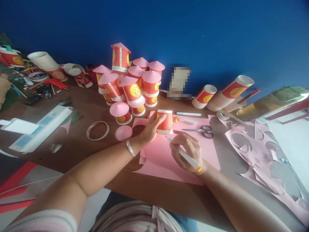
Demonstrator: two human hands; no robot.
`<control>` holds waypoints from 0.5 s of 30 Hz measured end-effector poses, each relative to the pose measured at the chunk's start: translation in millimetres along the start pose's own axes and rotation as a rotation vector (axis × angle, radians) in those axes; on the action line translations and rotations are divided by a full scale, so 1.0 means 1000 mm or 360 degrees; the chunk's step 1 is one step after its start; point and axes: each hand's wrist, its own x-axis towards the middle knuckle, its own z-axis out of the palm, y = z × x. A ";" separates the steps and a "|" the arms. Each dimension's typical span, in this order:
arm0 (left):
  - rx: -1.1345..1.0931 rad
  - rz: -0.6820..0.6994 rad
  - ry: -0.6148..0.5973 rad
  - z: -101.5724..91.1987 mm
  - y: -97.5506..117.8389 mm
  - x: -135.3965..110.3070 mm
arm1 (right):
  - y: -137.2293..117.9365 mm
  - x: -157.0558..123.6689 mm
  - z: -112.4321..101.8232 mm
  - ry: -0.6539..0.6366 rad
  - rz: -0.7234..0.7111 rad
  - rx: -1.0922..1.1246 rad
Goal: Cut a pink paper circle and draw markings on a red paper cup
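Observation:
My left hand (pixel 151 129) grips a red paper cup (pixel 164 121) that stands upside down on a pink paper sheet (pixel 166 161). My right hand (pixel 187 149) is closed round a white pen (pixel 185 156), its tip on the pink sheet just beside the cup's rim. A pink paper cone (pixel 123 132) lies left of the cup. Behind it stands a pile of red cups with pink cone tops (pixel 130 83).
Scissors (pixel 201 131) and a white glue stick (pixel 184 120) lie on the pink sheet beyond the cup. A tape ring (pixel 98 130), a white power strip (pixel 36 130), stacked cups (pixel 229 91) and pink paper offcuts (pixel 263 161) are spread over the brown table (pixel 79 106).

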 end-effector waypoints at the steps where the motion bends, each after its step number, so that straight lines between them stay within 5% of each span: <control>1: -0.0028 0.0008 0.0020 0.000 0.000 0.001 | 0.000 0.000 0.001 0.0003 0.0008 -0.0001; 15: -0.0254 -0.0017 -0.0029 0.002 -0.005 0.008 | -0.002 0.001 0.003 -0.0037 -0.0064 -0.0009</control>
